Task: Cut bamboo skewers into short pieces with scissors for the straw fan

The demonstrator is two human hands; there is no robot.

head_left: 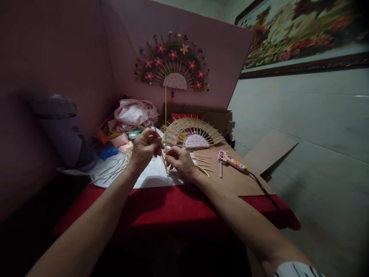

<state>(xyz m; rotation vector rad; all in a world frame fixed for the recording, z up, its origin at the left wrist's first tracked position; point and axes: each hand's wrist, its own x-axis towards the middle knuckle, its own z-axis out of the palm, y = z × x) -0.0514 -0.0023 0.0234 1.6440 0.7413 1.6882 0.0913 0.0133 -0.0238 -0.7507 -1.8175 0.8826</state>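
Observation:
My left hand point(145, 149) pinches a thin wooden strip that slants down towards the tabletop. Close beside it, my right hand point(182, 162) has its thumb and fingers pressed together near the lower end of a long pale strip point(165, 111), which stands upright. Under the right hand, several thin sticks point(204, 161) fan out to the right; the piece they belong to is mostly hidden by the hand. Loose strips point(115, 169) lie on the white sheet point(150, 179) left of my hands. Just behind stands a woven half-round fan point(188, 125) with a dotted pink-white centre.
A flower-patterned glue gun point(232, 161) with a black cord lies on brown cardboard point(230, 184) at the right. Pink cloth point(134, 114) and a blue packet point(108, 152) are heaped at the back left. A decorated fan point(173, 63) hangs on the pink panel. Red cloth point(178, 204) covers the front edge.

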